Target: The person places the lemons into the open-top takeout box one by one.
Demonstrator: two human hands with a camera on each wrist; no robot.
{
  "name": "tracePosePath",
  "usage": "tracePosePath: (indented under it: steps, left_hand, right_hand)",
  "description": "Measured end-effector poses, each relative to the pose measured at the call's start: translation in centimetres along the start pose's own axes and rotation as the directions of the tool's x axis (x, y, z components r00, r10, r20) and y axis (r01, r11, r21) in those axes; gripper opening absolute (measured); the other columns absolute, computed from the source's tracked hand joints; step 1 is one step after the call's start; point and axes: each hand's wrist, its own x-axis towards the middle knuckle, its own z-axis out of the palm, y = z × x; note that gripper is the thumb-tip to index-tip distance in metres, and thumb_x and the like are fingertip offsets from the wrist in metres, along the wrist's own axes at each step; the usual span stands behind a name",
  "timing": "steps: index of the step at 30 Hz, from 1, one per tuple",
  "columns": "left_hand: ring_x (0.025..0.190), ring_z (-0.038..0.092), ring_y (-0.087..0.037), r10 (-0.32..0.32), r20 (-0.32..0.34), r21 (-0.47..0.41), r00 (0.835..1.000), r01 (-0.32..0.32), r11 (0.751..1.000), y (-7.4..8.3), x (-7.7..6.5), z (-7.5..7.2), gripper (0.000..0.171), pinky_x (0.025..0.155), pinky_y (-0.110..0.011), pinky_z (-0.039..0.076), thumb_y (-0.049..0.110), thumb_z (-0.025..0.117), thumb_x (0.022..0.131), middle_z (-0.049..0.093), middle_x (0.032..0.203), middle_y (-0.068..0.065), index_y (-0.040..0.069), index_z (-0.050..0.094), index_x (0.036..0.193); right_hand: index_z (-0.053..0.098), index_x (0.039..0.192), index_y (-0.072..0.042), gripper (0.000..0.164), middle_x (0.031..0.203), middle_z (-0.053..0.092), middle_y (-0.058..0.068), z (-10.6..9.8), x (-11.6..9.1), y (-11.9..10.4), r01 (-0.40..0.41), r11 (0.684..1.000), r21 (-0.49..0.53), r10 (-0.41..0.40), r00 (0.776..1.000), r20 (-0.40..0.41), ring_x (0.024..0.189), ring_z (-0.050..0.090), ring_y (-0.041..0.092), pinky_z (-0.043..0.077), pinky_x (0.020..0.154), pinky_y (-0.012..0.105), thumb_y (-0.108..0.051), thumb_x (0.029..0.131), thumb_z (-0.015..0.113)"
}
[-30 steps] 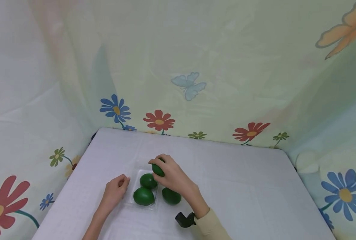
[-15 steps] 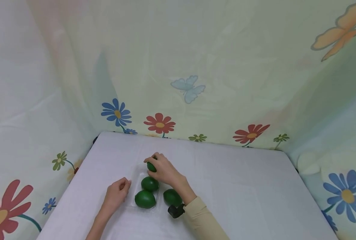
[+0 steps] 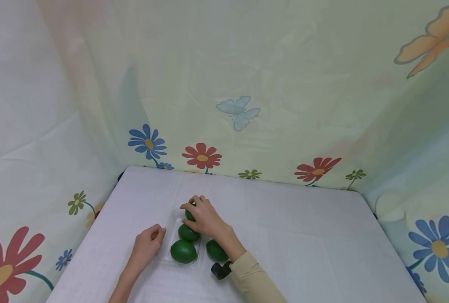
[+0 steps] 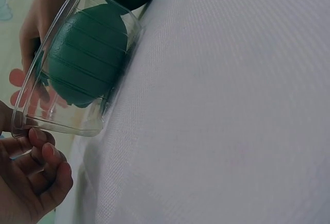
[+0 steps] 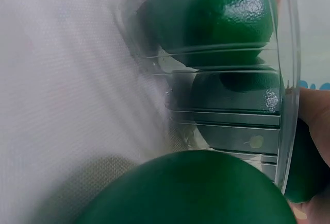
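A clear plastic tray [image 3: 199, 256] lies on the table, its side wall seen close in the left wrist view. My left hand [image 3: 146, 244] pinches the tray's rim at its left side; in the left wrist view thumb and fingers [image 4: 47, 152] meet at the rim's corner. My right hand [image 3: 208, 218] holds a green lime [image 3: 189, 215] over the tray's far end, thumb on the near side and fingers on the far side. Two more limes sit in the tray, a near lime [image 3: 183, 251] and a middle lime [image 3: 188, 234].
Another lime [image 3: 216, 251] lies on the white-covered table [image 3: 304, 244], just right of the tray and below my right forearm. A black device [image 3: 220, 270] is fixed at my right wrist. A printed cloth backdrop [image 3: 285, 105] surrounds the table.
My right hand has carried its lime leftward to the tray's far end; over the last half second its fingers spread a little around it. My left hand keeps its place at the rim.
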Motion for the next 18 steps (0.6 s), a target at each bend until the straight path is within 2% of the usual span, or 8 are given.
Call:
tracePosePath:
  steps: [10,14,18]
  left_hand:
    - [0.049,0.046,-0.012,-0.003,0.008,0.004,1.0,0.003,1.0,0.0,-0.2,0.1,0.03,0.049,-0.024,0.038,0.023,0.058,0.106,0.047,0.056,0.004,0.007,0.06,0.08]
    - [0.048,0.046,-0.012,-0.005,0.007,0.012,1.0,0.005,1.0,0.0,-0.2,0.0,0.03,0.049,-0.024,0.038,0.023,0.057,0.106,0.047,0.056,0.004,0.007,0.061,0.08]
    - [0.048,0.046,-0.012,-0.001,0.006,0.017,1.0,0.0,1.0,0.1,-0.2,-0.2,0.03,0.049,-0.024,0.038,0.023,0.057,0.106,0.046,0.055,0.004,0.007,0.061,0.081]
  right_hand:
    - [0.065,0.135,-0.02,0.045,0.127,0.061,0.008,-0.1,-0.6,0.2,0.003,1.0,0.019,-0.003,1.0,-0.017,0.113,0.056,0.024,0.05,0.096,0.038,-0.041,0.097,0.072]
    - [0.062,0.138,-0.018,0.049,0.129,0.059,0.009,-0.7,-1.1,0.3,-0.022,0.997,0.072,0.025,0.999,-0.035,0.113,0.057,0.024,0.052,0.096,0.038,-0.041,0.096,0.073]
    - [0.058,0.141,-0.018,0.054,0.131,0.057,0.009,-1.7,-2.2,0.2,-0.078,0.987,0.14,0.089,0.993,-0.073,0.115,0.056,0.023,0.054,0.096,0.039,-0.041,0.095,0.074]
